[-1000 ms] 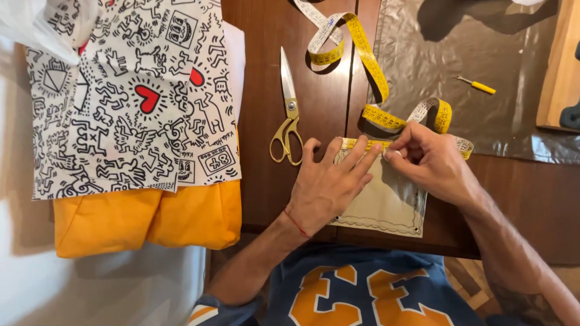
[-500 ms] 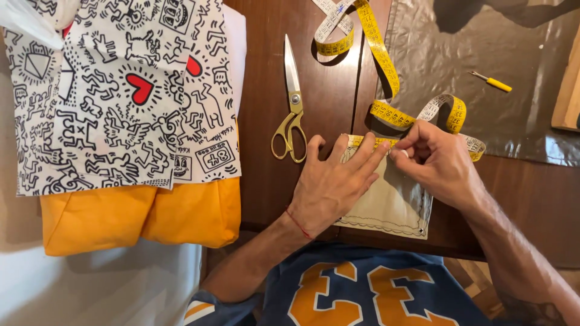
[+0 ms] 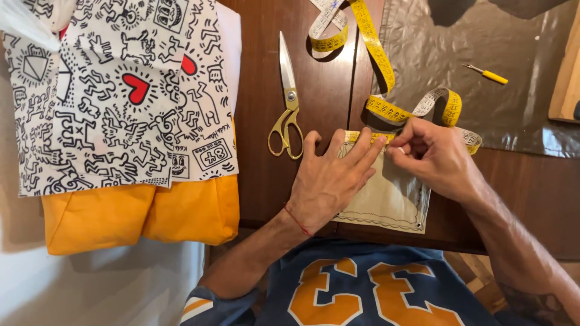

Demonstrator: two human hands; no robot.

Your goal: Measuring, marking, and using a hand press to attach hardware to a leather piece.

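- Small beige stitched fabric pocket piece [image 3: 386,202] is pinned flat at the table's near edge by the splayed left hand [image 3: 329,181], so no sliding.
- Yellow flexible measuring tape [image 3: 386,111] is pinched along the pocket's far edge by the right hand [image 3: 432,154].
- Gold-handled metal scissors [image 3: 289,111] are parked just left of the pocket, beyond the hand.

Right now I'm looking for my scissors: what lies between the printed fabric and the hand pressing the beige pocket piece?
In the head view, gold-handled scissors lie on the bare wooden table, between the printed fabric and the left hand.

Dark brown wooden counter [image 3: 314,90], evenly lit. Pale wooden board [image 3: 568,72] at its far right edge. White surface [image 3: 90,290] along its left.
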